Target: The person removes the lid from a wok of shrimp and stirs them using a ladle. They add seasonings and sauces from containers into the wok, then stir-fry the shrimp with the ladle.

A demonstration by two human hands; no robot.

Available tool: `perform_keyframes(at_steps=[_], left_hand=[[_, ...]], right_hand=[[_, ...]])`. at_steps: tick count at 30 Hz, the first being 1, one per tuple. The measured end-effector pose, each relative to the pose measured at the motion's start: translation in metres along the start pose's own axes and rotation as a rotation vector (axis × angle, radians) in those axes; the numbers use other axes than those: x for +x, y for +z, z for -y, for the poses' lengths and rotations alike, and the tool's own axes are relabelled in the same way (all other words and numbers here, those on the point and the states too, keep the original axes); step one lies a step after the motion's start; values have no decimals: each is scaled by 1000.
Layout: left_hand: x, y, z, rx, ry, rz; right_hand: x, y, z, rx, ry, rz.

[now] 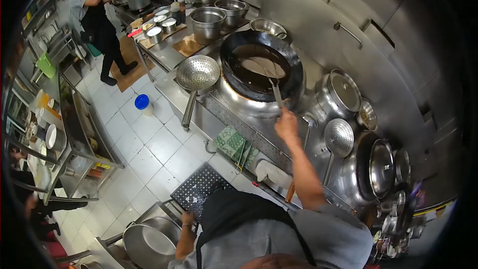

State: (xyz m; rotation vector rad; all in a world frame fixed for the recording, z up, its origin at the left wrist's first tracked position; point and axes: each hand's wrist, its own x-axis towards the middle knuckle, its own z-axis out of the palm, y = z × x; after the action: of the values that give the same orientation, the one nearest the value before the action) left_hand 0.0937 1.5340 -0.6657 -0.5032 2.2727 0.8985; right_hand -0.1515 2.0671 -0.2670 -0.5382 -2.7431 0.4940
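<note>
My right hand [287, 124] is closed round a pair of metal tongs [278, 95], its arm stretched out over the range. The tips of the tongs reach into a large black wok [226, 62] of dark oil. A pale brown, flat patch [261, 66] shows in the oil near the tips. My left hand [187, 219] hangs low at my side, near a metal cart rail and a big steel pot [149, 239]; how its fingers are set is too small to make out. Left of the wok, a perforated strainer [198, 73] rests with its handle over the counter edge.
Steel pots [207, 24] stand beyond the wok. A second skimmer [339, 138] and lidded pots [343, 92] are on the right. A green cloth [231, 142] lies at the front edge. A blue-lidded tub [142, 102] stands on the floor; another person [94, 25] works far left.
</note>
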Motion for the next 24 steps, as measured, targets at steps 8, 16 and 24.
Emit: perform_keyframes(at_steps=[8,16,24], left_hand=[[31,-36,8,702,375,467],[114,-37,-55,-474,11,17],[112,-44,-38,118,588,-161]], right_hand=[[25,-62,-71,9,58,-102],[86,-49,-48,1035,538,234],[88,-11,4,1409,606,436]])
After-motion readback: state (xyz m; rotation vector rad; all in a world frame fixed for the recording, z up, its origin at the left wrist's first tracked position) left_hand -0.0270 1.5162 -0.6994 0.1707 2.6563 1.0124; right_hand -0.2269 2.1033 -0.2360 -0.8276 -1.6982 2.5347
